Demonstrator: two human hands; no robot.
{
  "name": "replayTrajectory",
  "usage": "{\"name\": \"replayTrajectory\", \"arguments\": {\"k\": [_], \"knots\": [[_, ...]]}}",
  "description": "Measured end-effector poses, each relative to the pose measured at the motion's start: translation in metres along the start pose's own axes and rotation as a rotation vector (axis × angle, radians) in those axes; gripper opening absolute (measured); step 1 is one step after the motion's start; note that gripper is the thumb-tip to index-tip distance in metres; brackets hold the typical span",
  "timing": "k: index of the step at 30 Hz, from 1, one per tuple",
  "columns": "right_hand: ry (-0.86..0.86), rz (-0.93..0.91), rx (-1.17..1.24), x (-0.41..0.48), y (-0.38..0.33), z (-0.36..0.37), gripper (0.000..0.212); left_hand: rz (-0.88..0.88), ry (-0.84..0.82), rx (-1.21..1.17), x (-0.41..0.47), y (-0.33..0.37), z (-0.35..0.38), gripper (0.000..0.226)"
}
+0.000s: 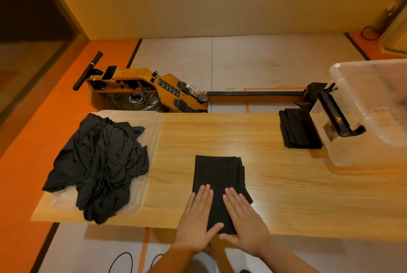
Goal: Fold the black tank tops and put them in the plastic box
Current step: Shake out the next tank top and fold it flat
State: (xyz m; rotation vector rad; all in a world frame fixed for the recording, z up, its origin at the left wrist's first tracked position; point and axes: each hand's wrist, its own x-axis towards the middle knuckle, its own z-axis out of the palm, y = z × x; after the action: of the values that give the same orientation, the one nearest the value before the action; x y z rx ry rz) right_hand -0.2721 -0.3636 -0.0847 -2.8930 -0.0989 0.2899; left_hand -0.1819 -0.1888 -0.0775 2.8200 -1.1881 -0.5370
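A black tank top [218, 173], folded into a long rectangle, lies on the wooden table [275, 184] near its front edge. My left hand [197, 222] and my right hand [244, 217] lie flat side by side on its near end, fingers straight and pointing away from me. A heap of unfolded black tank tops [101, 162] fills a clear tray [152, 131] at the table's left. At the right stands the clear plastic box [361, 153] with a black latch handle, and a folded black stack [299, 128] lies against its left side.
Behind the table a wooden rowing machine [143, 89] lies on the floor, its rail [255, 94] running right. A plastic bottle [195, 92] rests on it. Black cables [121, 261] loop on the floor near my feet. An orange floor strip runs on the left.
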Motion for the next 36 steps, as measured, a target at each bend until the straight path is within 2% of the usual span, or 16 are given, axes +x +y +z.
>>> {"name": "replayTrajectory", "arguments": {"k": [3, 6, 8, 9, 12, 14, 17, 19, 21, 22, 27, 29, 33, 36], "knots": [[-0.065, -0.028, -0.039, -0.005, 0.000, 0.000, 0.118, 0.012, -0.007, -0.014, -0.011, 0.004, 0.002, 0.095], [-0.055, 0.038, -0.020, -0.002, -0.001, 0.006, 0.137, 0.055, -0.052, 0.083, -0.016, 0.005, -0.005, 0.097], [-0.027, 0.050, -0.032, 0.000, -0.002, 0.005, 0.138, 0.036, -0.046, 0.126, -0.020, 0.002, -0.006, 0.102], [-0.028, 0.044, -0.037, -0.001, -0.003, 0.004, 0.136, 0.022, 0.010, 0.122, -0.022, 0.000, -0.004, 0.112], [-0.054, 0.028, -0.024, -0.006, -0.003, 0.004, 0.122, -0.004, 0.036, 0.068, -0.031, -0.006, 0.013, 0.142], [-0.077, -0.032, -0.033, -0.013, 0.000, 0.003, 0.121, 0.052, 0.048, 0.082, -0.037, -0.008, 0.016, 0.143], [-0.113, -0.110, -0.064, -0.020, 0.007, -0.003, 0.097, 0.117, -0.015, 0.060, -0.044, -0.009, 0.013, 0.129], [-0.127, -0.095, -0.032, -0.018, 0.006, -0.021, 0.078, 0.114, -0.080, 0.015, -0.049, -0.007, -0.004, 0.106], [-0.091, -0.088, 0.064, -0.013, 0.007, -0.041, 0.061, 0.105, -0.005, -0.126, -0.048, -0.008, -0.021, 0.074], [-0.127, -0.075, 0.124, -0.009, 0.009, -0.049, 0.055, 0.090, 0.010, -0.219, -0.044, -0.010, -0.023, 0.061], [-0.111, 0.125, 0.346, 0.014, 0.020, -0.080, 0.038, -0.088, 0.102, -0.547, -0.021, -0.025, -0.044, 0.022], [-0.113, 0.182, 0.458, 0.026, 0.027, -0.086, 0.032, -0.099, 0.088, -0.631, -0.008, -0.033, -0.050, 0.015], [-0.095, 0.258, 0.639, 0.045, 0.040, -0.093, 0.023, -0.191, 0.044, -0.797, 0.019, -0.043, -0.062, 0.029], [-0.101, 0.339, 0.723, 0.059, 0.046, -0.091, 0.025, -0.200, -0.007, -0.850, 0.043, -0.044, -0.073, 0.026]]}}
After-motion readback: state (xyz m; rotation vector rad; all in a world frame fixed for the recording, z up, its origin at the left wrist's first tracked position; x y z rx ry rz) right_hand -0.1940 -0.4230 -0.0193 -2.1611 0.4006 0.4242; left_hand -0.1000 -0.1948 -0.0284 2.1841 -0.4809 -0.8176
